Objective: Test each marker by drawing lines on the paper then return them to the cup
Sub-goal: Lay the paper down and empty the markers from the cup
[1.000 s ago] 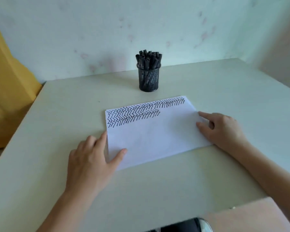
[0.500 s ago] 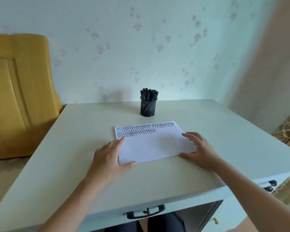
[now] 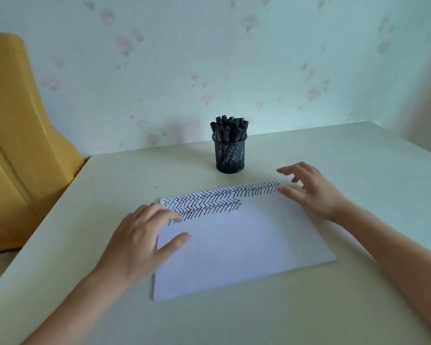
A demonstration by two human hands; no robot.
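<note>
A white sheet of paper [image 3: 241, 242] lies on the pale table [image 3: 296, 312], with rows of black zigzag lines along its far edge. Behind it stands a black mesh cup [image 3: 230, 155] packed with several black markers [image 3: 229, 127]. My left hand [image 3: 139, 241] rests flat on the paper's left edge, fingers spread. My right hand [image 3: 314, 189] hovers open over the paper's far right corner, fingers spread toward the cup, holding nothing.
A yellow upholstered chair [image 3: 18, 150] stands against the table's left side. A pale wall with faint pink flowers [image 3: 234, 58] rises right behind the table. The table's right edge runs off at the far right.
The view swung up and back down closer. My right hand lifted from the paper's right edge to its far right corner, nearer the cup. My left hand stays on the left edge.
</note>
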